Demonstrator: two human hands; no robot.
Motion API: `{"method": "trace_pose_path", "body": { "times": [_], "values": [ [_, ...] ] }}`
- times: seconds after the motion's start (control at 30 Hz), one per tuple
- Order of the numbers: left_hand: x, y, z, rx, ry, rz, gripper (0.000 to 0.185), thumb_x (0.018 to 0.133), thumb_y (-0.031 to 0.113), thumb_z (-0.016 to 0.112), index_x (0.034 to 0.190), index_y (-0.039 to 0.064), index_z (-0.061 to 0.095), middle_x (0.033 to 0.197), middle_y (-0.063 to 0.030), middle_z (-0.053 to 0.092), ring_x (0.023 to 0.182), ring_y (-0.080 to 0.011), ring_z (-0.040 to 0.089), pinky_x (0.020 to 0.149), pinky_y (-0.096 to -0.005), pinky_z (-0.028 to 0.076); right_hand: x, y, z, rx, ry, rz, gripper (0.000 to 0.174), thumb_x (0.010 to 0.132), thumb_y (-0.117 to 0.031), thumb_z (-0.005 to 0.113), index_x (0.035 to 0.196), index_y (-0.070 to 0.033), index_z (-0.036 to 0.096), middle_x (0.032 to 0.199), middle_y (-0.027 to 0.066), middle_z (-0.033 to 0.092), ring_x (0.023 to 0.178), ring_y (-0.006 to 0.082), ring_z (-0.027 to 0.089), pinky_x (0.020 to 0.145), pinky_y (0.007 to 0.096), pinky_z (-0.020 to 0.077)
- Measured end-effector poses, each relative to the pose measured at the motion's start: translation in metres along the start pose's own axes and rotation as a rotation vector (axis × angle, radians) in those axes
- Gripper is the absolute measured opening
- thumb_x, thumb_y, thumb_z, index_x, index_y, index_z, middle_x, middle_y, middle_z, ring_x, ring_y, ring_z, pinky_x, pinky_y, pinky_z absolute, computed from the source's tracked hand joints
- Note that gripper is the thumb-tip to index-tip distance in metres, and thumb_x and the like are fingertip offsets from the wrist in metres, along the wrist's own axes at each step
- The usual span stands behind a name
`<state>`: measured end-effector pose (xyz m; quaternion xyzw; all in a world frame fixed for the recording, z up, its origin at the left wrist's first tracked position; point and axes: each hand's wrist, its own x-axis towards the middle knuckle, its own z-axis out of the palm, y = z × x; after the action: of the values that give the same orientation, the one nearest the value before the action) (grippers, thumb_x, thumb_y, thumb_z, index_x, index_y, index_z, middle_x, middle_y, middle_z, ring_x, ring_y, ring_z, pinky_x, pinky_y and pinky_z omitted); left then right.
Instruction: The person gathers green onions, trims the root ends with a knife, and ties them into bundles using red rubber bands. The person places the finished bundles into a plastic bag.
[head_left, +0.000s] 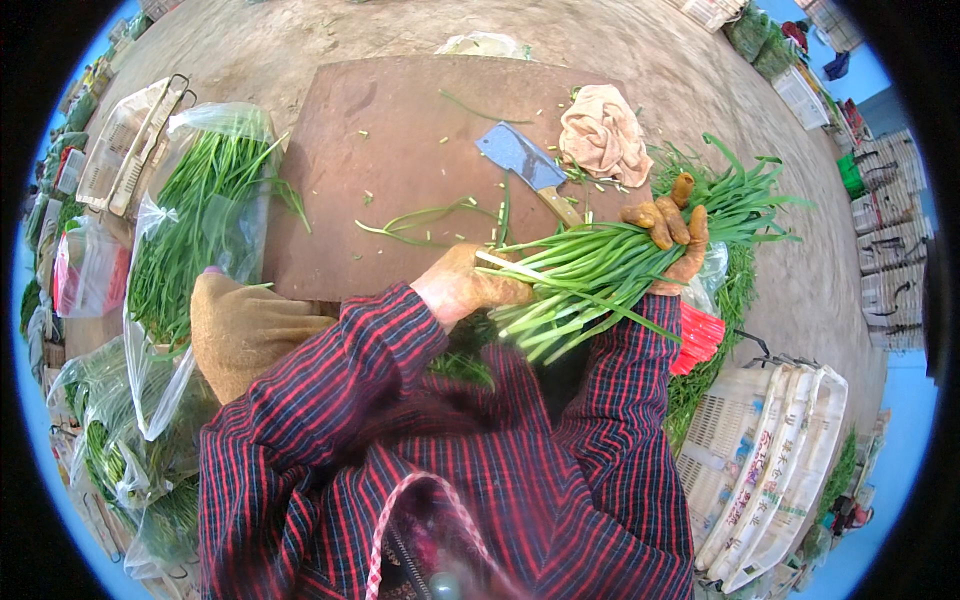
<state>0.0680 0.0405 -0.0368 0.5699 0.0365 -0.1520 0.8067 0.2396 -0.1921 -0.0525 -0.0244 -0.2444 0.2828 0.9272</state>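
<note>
My right hand (675, 232), in a stained glove, grips a bundle of long green stalks (592, 262), like garlic chives or green onions. The leafy ends point to the upper right and the pale ends hang towards my lap. My left hand (480, 281) is at the pale ends, its fingers against a stalk there; whether it grips that stalk I cannot tell. Beyond the bundle, a cleaver (525, 161) lies on a brown board (397, 180), its wooden handle towards me. A crumpled pinkish cloth (604, 135) rests at the board's right, with loose stalks and cut bits scattered about.
At the left stand a clear plastic bag of green stalks (202, 202) and white plastic crates (124, 150). More bagged greens (127, 427) lie nearer me. To the right are red plastic strips (697, 341), loose greens (739, 285) and stacked white crates (772, 465).
</note>
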Motion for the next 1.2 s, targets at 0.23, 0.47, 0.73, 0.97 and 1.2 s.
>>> {"method": "trace_pose_path", "body": {
  "times": [0.23,0.47,0.73,0.97,1.2],
  "values": [
    [-0.031,-0.035,-0.055,-0.209,0.051,0.004,0.024,0.087,0.013,0.077,0.101,-0.004,0.07,0.11,-0.0163,0.073,0.107,-0.0244,0.068,0.099,-0.0351,0.051,-0.011,-0.026,0.004,-0.024,0.016,-0.123,0.041,0.105,-0.029,0.053,0.137,-0.004,0.06,0.07,-0.0071,0.05,0.066,0.0086,0.048,0.086,0.032,0.0459],
    [-0.083,-0.036,-0.12,1.46,-0.056,-0.67,0.025,0.084,0.022,0.078,0.102,0.006,0.074,0.111,-0.0154,0.074,0.108,-0.0261,0.07,0.089,-0.0432,0.055,-0.014,-0.037,0.012,-0.075,-0.038,-0.081,0.043,0.106,-0.028,0.052,0.14,-0.003,0.057,0.07,-0.0062,0.05,0.067,0.0089,0.049,0.088,0.031,0.0459],
    [-0.029,-0.051,-0.151,1.605,0.572,-0.141,0.035,0.083,0.017,0.071,0.118,0.014,0.07,0.121,-0.0117,0.067,0.109,-0.0331,0.066,0.097,-0.0436,0.053,-0.004,-0.023,0.002,-0.104,0.063,0.026,0.045,0.105,-0.031,0.054,0.144,-0.007,0.054,0.07,-0.0059,0.047,0.066,0.0098,0.047,0.088,0.0332,0.0459],
    [0.001,-0.109,-0.165,1.877,0.396,-0.284,0.018,0.089,0.017,0.063,0.105,0.015,0.072,0.094,-0.0076,0.068,0.092,-0.0311,0.068,0.086,-0.0433,0.055,-0.002,-0.02,-0.007,-0.128,0.077,0.004,0.046,0.106,-0.03,0.05,0.144,-0.005,0.052,0.072,-0.0045,0.048,0.069,0.0121,0.049,0.088,0.0363,0.0459],
    [-0.061,-0.038,-0.084,1.975,-0.318,-0.267,0.032,0.073,0.021,0.068,0.103,0.02,0.079,0.104,-0.0007,0.075,0.1,-0.0232,0.071,0.082,-0.0391,0.057,0.01,-0.01,0.003,-0.37,0.16,-0.075,0.043,0.105,-0.022,0.052,0.142,-0.001,0.053,0.07,-0.005,0.045,0.066,0.0114,0.047,0.084,0.0349,0.0493]
  ]
}}
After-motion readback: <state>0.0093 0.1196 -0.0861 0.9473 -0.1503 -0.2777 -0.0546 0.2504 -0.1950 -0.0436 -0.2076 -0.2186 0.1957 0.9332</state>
